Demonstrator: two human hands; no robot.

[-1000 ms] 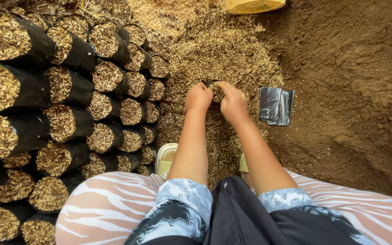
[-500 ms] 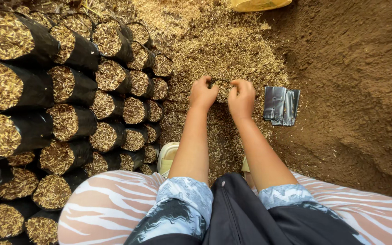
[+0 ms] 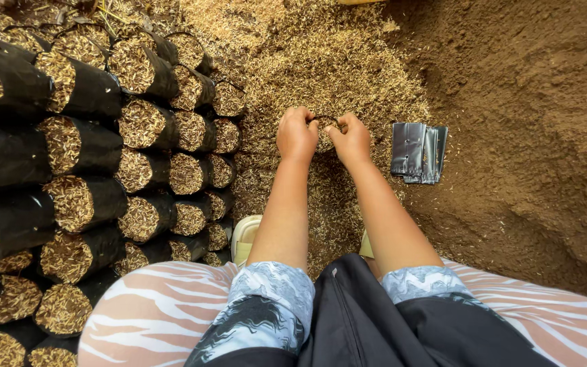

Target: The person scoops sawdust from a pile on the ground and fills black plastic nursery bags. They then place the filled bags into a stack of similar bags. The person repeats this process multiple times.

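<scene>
Both the left hand (image 3: 297, 136) and the right hand (image 3: 352, 139) have their fingers curled narrow around the rim of a small black bag (image 3: 325, 130) held between them over the husk pile (image 3: 334, 75), best kept gaping and upright.

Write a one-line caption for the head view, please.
Both hands hold a small black bag over husks.
</scene>
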